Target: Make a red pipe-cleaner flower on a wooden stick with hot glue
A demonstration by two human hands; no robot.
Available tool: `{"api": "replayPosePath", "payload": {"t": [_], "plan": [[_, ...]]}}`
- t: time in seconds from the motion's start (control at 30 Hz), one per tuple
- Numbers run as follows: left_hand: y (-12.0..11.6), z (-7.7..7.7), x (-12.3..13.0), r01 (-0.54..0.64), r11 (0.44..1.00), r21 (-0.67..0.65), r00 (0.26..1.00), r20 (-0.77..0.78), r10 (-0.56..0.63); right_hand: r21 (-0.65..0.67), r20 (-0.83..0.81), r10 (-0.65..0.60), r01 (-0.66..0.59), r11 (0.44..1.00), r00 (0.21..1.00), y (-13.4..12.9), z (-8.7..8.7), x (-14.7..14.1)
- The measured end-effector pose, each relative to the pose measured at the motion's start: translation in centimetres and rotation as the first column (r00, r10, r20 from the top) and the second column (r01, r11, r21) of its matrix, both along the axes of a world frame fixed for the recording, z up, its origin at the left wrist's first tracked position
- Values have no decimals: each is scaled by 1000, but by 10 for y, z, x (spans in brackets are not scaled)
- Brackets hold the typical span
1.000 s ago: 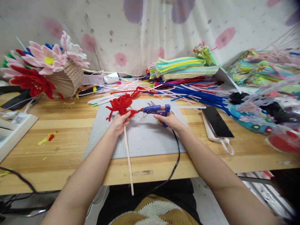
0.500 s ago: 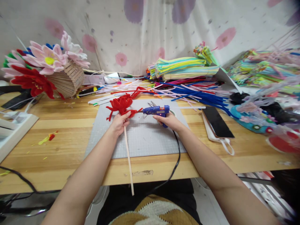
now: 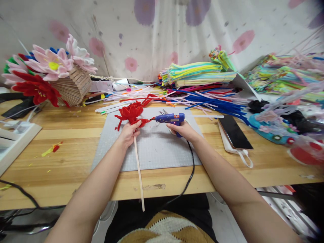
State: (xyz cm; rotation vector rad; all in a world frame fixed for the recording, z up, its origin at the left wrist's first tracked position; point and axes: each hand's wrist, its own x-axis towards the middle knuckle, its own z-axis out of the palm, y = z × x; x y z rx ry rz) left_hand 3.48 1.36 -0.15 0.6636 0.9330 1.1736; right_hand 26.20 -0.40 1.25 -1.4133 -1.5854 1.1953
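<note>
My left hand (image 3: 129, 133) is closed around a red pipe-cleaner flower (image 3: 131, 112) near the top of its pale stem (image 3: 139, 172), which slants down past the table's front edge. A loose red petal (image 3: 144, 122) sticks out to the right of those fingers. My right hand (image 3: 183, 130) grips a blue hot glue gun (image 3: 168, 118) by its handle. Its nozzle points left at the petal's tip, close to or touching it; I cannot tell which. A white glue stick (image 3: 206, 116) juts from the gun's back end.
Beneath my hands lies a grey cutting mat (image 3: 157, 155), with scissors (image 3: 164, 111) behind the gun. Pipe cleaners (image 3: 217, 101) spread across the back. At left stand a flower basket (image 3: 78, 82) and a power strip (image 3: 20, 141); at right, a phone (image 3: 235, 131). The gun's black cord (image 3: 191, 172) hangs over the front edge.
The glue gun in my right hand has shifted slightly to the right. My left hand and the flower stay almost where they were.
</note>
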Motion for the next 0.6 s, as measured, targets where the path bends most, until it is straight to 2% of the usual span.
{"api": "replayPosePath", "payload": {"t": [0.6], "plan": [[0,0,0,8,1000,10,999,-35,-7,-35,-36,-5,3,999,999,0,2,-2]]}}
